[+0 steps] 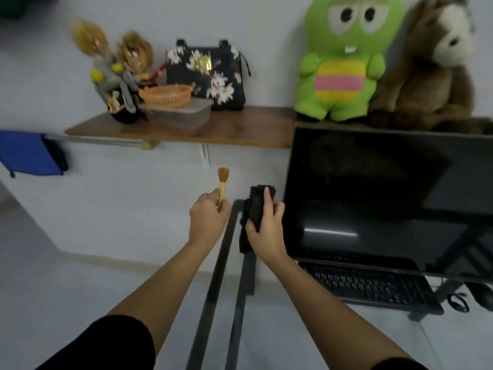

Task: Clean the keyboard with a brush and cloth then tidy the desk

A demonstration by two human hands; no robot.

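Observation:
My left hand (208,217) grips a small brush (222,182) by its pale wooden handle, orange-brown bristles pointing up. My right hand (265,228) is closed on a folded black cloth (254,206), which hangs down past my wrist. Both hands are raised in front of the wall, left of the monitor. The black keyboard (370,285) lies on the glass desk (213,289) below the monitor, to the right of my right forearm. Neither hand touches it.
A large dark monitor (386,198) stands at the right. Above, a wooden shelf (240,129) carries dolls, an orange basket (166,96), a clear plastic box (181,116), a floral bag (205,76), a green plush (344,57) and a brown plush (432,65). A blue item (26,153) hangs at left.

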